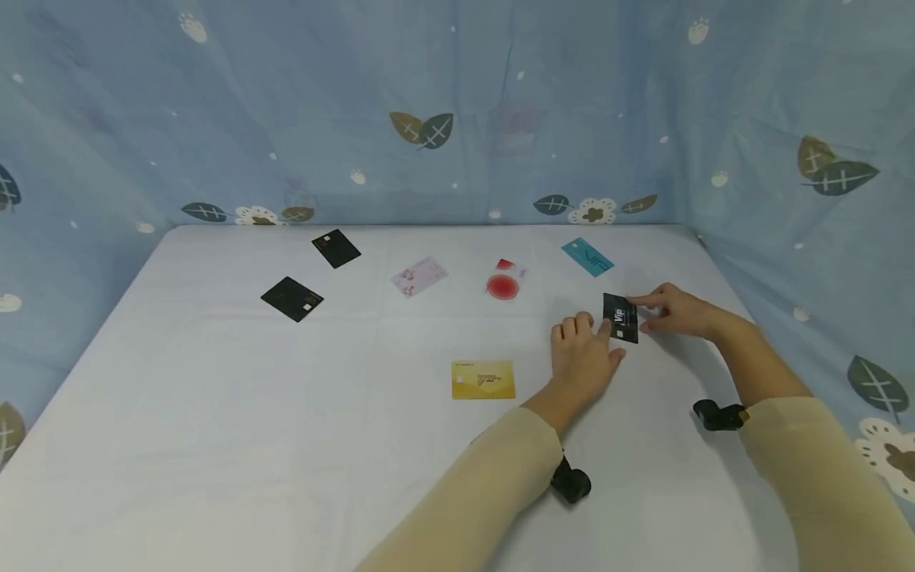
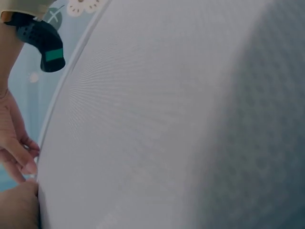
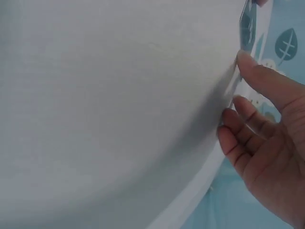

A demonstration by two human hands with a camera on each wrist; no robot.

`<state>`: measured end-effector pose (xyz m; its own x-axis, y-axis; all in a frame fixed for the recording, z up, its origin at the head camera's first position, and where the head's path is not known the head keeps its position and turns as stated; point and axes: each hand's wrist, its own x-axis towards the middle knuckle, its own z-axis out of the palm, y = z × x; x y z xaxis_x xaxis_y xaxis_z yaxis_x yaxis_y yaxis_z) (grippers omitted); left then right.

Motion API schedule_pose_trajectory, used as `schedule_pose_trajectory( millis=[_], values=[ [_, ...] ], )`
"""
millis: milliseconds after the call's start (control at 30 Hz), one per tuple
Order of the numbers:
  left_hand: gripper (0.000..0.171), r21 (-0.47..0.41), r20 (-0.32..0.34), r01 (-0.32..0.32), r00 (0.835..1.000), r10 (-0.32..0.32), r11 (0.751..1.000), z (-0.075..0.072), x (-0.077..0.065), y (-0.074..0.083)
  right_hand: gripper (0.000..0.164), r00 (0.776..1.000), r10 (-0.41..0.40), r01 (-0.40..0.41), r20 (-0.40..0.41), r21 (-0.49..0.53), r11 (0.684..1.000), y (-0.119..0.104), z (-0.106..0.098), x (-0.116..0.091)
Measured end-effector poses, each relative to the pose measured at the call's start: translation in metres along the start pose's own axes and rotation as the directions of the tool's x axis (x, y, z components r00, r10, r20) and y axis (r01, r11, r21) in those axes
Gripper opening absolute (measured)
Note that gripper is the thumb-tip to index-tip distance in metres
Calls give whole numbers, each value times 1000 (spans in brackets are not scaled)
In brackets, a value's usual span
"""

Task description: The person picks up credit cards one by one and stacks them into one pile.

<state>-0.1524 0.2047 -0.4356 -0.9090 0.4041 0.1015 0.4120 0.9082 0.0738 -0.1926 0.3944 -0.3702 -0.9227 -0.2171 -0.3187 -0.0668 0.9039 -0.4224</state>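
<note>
A black card (image 1: 620, 318) marked "Vip" lies at the right of the white table, between the two hands. My left hand (image 1: 581, 357) rests at its left side, the index fingertip touching the card and the thumb just below. From the right, my right hand (image 1: 675, 310) reaches in, its index finger at the card's upper right edge. In the right wrist view, the right hand (image 3: 271, 124) has its thumb at the edge of the card (image 3: 247, 26), with the other fingers apart from the thumb. The left wrist view shows the left hand (image 2: 18, 205) only in part.
A yellow card (image 1: 482, 380) lies left of my left hand. Farther back lie a teal card (image 1: 588, 257), a red-and-white card (image 1: 504, 281), a pink card (image 1: 418, 276) and two black cards (image 1: 291, 299). A patterned blue cloth (image 1: 457, 175) hangs behind the white table (image 1: 214, 413).
</note>
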Motion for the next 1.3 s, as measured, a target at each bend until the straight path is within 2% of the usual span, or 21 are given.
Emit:
schedule_pose_trajectory(
  millis=[67,233,367,567,933,1100,1300],
  values=[
    [61,0,-3,20,1000,-20,1000,0,0,0,52,999,20,-19,-36,11,1000,2,3,-1],
    [67,-12,13,61,998,-61,998,-2,0,0,43,989,13,-8,-145,33,999,8,11,-7],
    [68,-68,23,101,995,-100,993,-5,-1,-3,40,984,13,-5,-176,48,999,8,14,-12],
    [60,-217,-38,144,987,-155,966,-8,-1,-7,40,985,15,-5,-172,61,998,6,17,-17],
    [61,-246,-59,181,978,-201,952,-7,-1,-8,43,981,-7,20,-194,65,998,8,17,-16],
    [57,-281,-71,200,971,-228,939,-6,-2,-8,49,988,-23,37,-151,94,995,7,14,-10],
    [50,-337,-75,157,978,-193,928,-6,-3,-8,53,995,-49,62,-83,165,984,6,7,-7]
  ],
)
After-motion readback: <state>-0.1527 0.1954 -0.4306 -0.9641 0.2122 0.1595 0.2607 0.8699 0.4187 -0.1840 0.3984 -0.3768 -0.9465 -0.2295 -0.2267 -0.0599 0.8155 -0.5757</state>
